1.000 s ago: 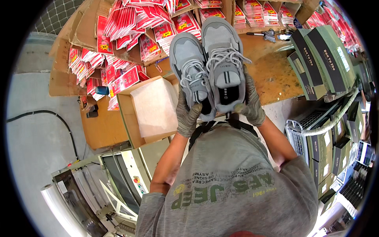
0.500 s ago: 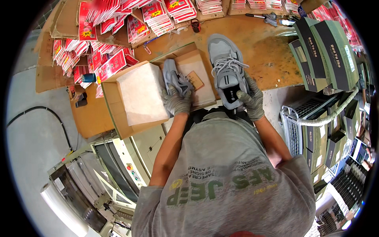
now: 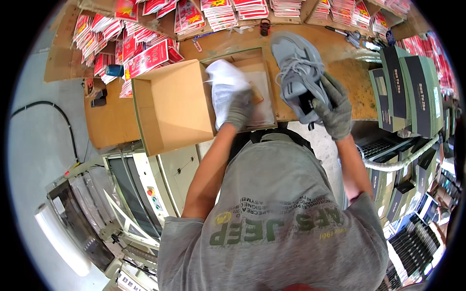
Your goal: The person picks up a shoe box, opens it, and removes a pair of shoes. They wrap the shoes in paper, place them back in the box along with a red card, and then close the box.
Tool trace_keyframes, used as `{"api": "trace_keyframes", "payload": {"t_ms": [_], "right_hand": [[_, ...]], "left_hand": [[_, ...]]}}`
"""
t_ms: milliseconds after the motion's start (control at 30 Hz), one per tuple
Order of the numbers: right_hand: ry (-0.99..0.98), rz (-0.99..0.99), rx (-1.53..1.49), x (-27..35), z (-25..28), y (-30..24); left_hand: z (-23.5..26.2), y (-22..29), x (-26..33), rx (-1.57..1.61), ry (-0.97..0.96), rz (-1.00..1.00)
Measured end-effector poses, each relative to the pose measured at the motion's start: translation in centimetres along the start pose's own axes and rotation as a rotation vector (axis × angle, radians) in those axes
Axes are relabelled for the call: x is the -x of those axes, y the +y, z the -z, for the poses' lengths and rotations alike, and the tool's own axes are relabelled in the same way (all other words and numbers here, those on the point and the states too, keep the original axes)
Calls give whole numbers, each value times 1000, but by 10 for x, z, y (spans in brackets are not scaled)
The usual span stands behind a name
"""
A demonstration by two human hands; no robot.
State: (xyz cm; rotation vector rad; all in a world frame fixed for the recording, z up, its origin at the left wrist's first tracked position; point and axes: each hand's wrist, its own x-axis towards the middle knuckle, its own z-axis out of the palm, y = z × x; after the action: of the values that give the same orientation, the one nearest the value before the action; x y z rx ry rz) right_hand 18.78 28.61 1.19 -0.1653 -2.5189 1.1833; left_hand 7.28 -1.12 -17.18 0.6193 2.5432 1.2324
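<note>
In my gloved right hand [image 3: 335, 107] is a grey sneaker [image 3: 297, 65], its toe pointing away from me. My fingers and thumb grip it near the heel and collar. White tissue paper [image 3: 224, 80] now covers the other grey sneaker inside the open shoebox [image 3: 268, 87], hiding most of that shoe. My gloved left hand [image 3: 240, 110] lies against this papered shoe, its fingers smeared by motion. Beside the hand, a small brown card [image 3: 257, 93] shows partly. The box's wide tan panel [image 3: 174, 106] spreads open to the left.
Stacks of red printed cards [image 3: 145, 60] line the far and left sides of the brown table [image 3: 109, 121]. Green and black shoeboxes [image 3: 412, 92] stand at the right, above a wire rack [image 3: 376, 145]. A machine [image 3: 141, 194] stands at lower left.
The tissue paper has gone from the left panel onto the shoe in the box, my left hand moving right with it. My right hand and its sneaker have shifted right, the sneaker tilting.
</note>
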Motion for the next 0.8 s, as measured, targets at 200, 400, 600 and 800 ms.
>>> {"api": "trace_keyframes", "payload": {"t_ms": [200,400,600,800], "right_hand": [[-323,85,192,-111,-4,-73],[-1081,120,659,-224,-72,-134],[-934,360,933,-140,-212,15],[-724,291,823,-83,-234,53]], "left_hand": [[25,59,7,-213,-235,-397],[85,9,-18,-831,162,135],[83,-24,-16,-847,-44,254],[86,-26,-9,-811,-77,268]]}}
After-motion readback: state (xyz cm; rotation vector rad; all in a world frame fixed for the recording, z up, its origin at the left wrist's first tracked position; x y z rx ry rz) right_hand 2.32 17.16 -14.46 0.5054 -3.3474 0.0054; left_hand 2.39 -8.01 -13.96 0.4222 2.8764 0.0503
